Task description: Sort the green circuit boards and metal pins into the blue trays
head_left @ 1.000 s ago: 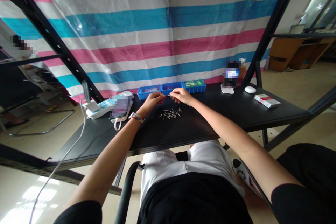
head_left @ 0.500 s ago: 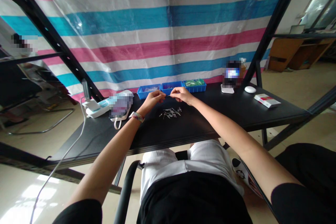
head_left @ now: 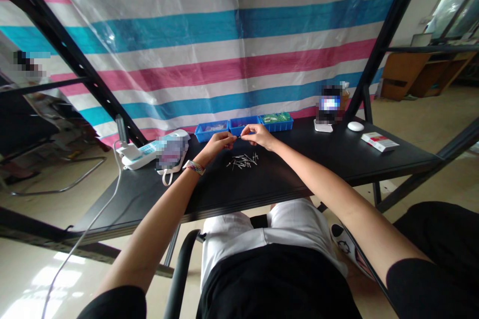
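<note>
My left hand (head_left: 220, 142) and my right hand (head_left: 258, 136) meet fingertip to fingertip above the black table (head_left: 284, 174). Between their pinched fingers is a small thin piece (head_left: 238, 137), too tiny to name; both hands seem closed on it. Just below them on the tabletop lies a loose pile of thin, silvery, pin-like pieces (head_left: 244, 161). Behind my hands stand three blue bins in a row: the left bin (head_left: 204, 135) holds clear-looking pieces, the middle bin (head_left: 234, 123) is partly hidden by my right hand, and the right bin (head_left: 279, 126) holds green and white parts.
At the table's left are a white power strip (head_left: 136, 159) and a phone-like device (head_left: 172, 152) with a white loop. A lit device on a stand (head_left: 324, 127), a white rounded object (head_left: 355, 126) and a small box (head_left: 378, 142) stand right. A striped sheet (head_left: 239, 55) hangs behind.
My hands hold nearly the same pinch, with the right fingertips shifted slightly left toward the left ones. The view has tilted a little; the pile looks unchanged.
</note>
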A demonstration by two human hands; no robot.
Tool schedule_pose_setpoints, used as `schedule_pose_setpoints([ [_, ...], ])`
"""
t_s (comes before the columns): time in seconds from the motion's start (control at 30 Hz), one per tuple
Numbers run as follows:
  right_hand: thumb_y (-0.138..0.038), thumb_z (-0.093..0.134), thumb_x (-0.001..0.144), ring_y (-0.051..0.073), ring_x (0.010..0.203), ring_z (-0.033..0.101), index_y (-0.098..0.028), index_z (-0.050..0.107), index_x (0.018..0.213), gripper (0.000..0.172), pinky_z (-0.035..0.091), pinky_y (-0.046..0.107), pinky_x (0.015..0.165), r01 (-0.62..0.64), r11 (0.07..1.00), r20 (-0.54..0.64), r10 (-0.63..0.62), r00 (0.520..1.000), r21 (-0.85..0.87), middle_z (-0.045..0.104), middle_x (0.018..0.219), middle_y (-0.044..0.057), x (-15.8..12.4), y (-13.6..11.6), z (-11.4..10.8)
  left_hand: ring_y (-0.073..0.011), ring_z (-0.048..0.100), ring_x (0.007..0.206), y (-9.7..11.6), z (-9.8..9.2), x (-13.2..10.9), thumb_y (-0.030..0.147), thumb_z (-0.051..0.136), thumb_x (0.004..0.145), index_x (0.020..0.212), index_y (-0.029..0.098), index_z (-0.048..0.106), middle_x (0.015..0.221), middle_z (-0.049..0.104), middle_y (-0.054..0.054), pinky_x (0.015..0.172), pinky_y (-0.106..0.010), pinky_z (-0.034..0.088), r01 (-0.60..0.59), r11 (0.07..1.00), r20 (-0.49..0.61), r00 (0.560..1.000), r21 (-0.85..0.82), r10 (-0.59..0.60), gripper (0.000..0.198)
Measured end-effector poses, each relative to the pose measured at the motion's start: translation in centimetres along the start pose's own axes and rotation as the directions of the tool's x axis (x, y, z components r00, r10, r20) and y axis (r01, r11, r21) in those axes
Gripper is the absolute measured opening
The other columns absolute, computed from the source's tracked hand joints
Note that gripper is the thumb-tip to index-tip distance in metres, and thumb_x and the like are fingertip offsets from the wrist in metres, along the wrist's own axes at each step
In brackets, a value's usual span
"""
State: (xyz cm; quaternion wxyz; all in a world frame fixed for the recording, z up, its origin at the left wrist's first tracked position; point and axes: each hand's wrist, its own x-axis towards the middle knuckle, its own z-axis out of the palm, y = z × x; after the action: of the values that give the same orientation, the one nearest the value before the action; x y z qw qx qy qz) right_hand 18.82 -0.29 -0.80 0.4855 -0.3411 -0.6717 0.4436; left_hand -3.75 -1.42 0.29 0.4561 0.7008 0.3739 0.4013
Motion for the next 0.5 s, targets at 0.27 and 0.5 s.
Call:
schedule_pose_setpoints([
  [0.27, -0.026, 0.084, 0.073, 0.010, 0.048, 0.054, -0.019, 0.066, 0.082, 0.021, 0.042, 0.018, 0.044, -0.104, 0.983, 0.054, 0.096, 0.994, 0.153, 0.057, 0.055, -0.006, -0.07, 0.25, 0.11, -0.0128, 0.058, 0.065, -0.23, 0.05, 0.05, 0.047, 0.091, 0.073, 0.077, 0.017, 0.068, 0.070, 0.063, -0.001, 0.065, -0.027, 0.046, -0.049, 0.999, -0.007, 0.999, 0.014, 0.049, 0.038],
  [0.5, -0.021, 0.081, 0.069, 0.010, 0.048, 0.054, -0.019, 0.066, 0.079, 0.019, 0.043, 0.018, 0.044, -0.156, 0.972, 0.092, 0.142, 0.986, 0.174, 0.061, 0.057, -0.004, -0.04, 0.53, 0.07, -0.0131, 0.057, 0.064, -0.33, -0.04, 0.21, 0.047, 0.085, 0.074, 0.077, 0.018, 0.064, 0.069, 0.061, 0.000, 0.063, -0.027, 0.046, -0.067, 0.994, 0.021, 0.998, 0.091, 0.065, 0.037],
])
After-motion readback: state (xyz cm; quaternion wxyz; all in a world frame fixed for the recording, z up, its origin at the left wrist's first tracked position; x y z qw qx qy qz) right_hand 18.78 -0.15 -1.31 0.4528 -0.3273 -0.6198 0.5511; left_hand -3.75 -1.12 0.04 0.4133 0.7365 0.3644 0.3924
